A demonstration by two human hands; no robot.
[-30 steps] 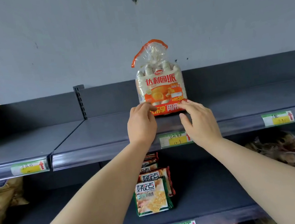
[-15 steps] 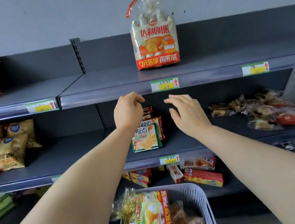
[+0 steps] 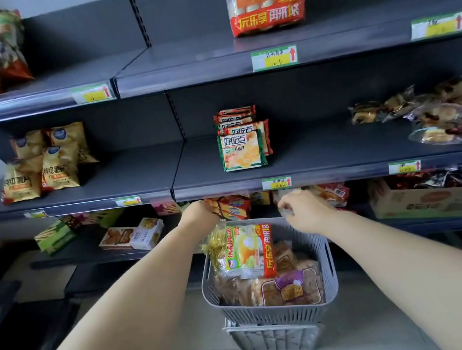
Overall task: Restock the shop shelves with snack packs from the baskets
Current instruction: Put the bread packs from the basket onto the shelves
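Step in hand: judging by the hands, the reach down for the next pack; nothing is lifted yet.
Pie pack: lies on top of the other snacks in the grey basket, on its side, printed face up.
Long axis: runs roughly across the basket, with the gold-tied neck at the left end and the red-banded base at the right.
Left hand: above the basket's far-left corner, just above the tied neck. The fingers are curled loosely under and clamp on nothing that shows. Whether they brush the tie I cannot tell.
Right hand: over the far-right rim, a little apart from the pack's base. The fingers are loosely bent, thumb towards them, and hold nothing.
Direction from fingers: the pack lies below and towards the person from both hands, and between them.
Nearer hand: the left, which is closest to the neck. The right hand would have to come down and inward to reach the base.
What the move calls for: probably a two-ended grasp, neck and base, so the soft bag lifts level.
Under the pack: brown bread packs, which it rests on.
Likely place: the top shelf, where a matching pie pack stands upright, well above both hands.
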